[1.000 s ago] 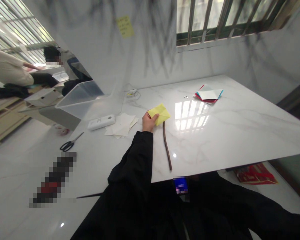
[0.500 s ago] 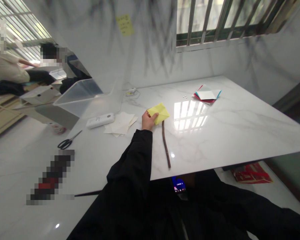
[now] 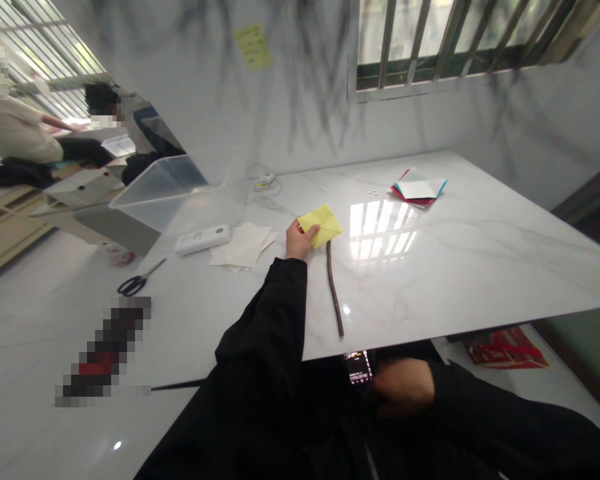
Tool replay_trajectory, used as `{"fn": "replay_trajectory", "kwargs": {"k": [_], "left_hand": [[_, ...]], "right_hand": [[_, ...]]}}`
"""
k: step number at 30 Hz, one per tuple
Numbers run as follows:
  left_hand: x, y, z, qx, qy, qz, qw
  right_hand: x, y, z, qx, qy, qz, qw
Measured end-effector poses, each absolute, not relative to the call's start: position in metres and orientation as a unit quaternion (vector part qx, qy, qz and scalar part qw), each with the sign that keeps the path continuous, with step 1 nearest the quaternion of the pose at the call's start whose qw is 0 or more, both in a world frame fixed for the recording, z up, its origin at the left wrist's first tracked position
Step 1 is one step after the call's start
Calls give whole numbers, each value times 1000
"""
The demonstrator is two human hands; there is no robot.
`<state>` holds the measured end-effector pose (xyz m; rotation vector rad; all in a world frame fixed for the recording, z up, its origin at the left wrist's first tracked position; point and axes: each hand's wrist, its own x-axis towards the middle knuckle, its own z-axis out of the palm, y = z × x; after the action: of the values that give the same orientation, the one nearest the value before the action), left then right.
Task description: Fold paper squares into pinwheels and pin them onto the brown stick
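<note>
My left hand (image 3: 299, 241) pinches a square of yellow paper (image 3: 321, 225) above the table, thumb on top. Creases run across the paper. Just below it lies a thin brown stick (image 3: 334, 287), pointing toward the table's front edge. My right hand (image 3: 405, 385) is low by my lap, beside a small device with a lit screen (image 3: 359, 368). Motion blurs its fingers, and I cannot make out whether it touches the device. Left of my left hand are several cream paper sheets (image 3: 244, 245) and a white oblong case (image 3: 203, 239).
Scissors (image 3: 133, 285) and a blurred-out dark object (image 3: 104, 352) lie at the left. A clear plastic bin (image 3: 155, 190) stands back left. Coloured papers (image 3: 420, 191) and tiny white bits (image 3: 373, 193) rest at the back. Two people (image 3: 17, 130) sit far left. A red bag (image 3: 510, 348) lies below right.
My right hand has come into sight beside the lit device, whose screen picture has changed. My left hand still holds the yellow paper in place; the whole view has shifted slightly.
</note>
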<state>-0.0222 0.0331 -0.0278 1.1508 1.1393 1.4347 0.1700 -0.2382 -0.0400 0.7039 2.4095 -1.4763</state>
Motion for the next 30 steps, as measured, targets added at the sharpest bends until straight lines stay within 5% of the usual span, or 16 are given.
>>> {"fn": "replay_trajectory", "kwargs": {"k": [4, 8, 16, 30], "left_hand": [[-22, 33, -28, 474, 464, 588, 463], [-23, 34, -29, 478, 466, 584, 463], [-26, 33, -28, 481, 465, 576, 469], [-20, 22, -18, 506, 490, 564, 431]], "right_hand": [[191, -212, 26, 167, 810, -558, 64], [220, -137, 77, 287, 824, -480, -92], [279, 22, 19, 588, 667, -117, -443], [289, 57, -41, 654, 619, -110, -421]]}}
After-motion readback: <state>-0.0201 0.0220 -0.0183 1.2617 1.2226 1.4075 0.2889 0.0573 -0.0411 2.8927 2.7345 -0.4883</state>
